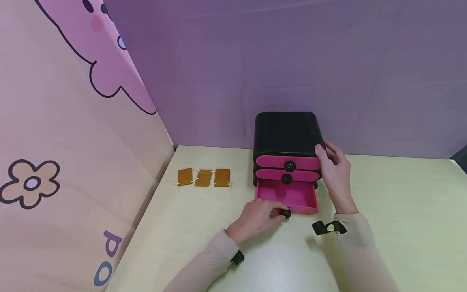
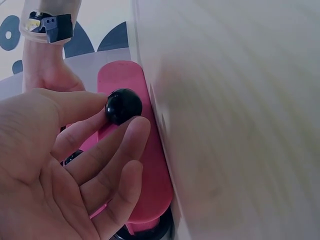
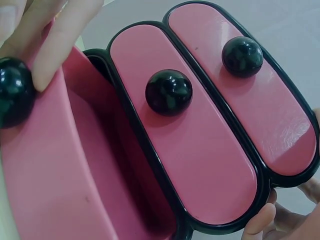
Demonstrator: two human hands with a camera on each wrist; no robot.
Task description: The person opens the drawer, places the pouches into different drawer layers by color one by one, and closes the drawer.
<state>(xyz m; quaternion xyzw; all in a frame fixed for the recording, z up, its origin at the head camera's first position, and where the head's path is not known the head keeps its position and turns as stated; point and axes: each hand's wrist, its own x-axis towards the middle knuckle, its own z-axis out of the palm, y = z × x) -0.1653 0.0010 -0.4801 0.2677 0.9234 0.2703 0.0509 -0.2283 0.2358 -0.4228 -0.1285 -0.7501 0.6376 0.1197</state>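
A small black cabinet with three pink drawers stands on the table. Its bottom drawer is pulled out, and the inside that shows holds nothing. My left hand pinches the round black knob of that drawer between thumb and index finger, the other fingers loosely bent beside the pink front. With my right hand I grip the cabinet's right side, thumb at the front upper edge and fingers along the side. The middle drawer and the top drawer are pushed in.
Three small brown drawstring pouches lie in a row on the table, left of the cabinet. A purple cloth hangs behind the table. On the left is a printed pale curtain.
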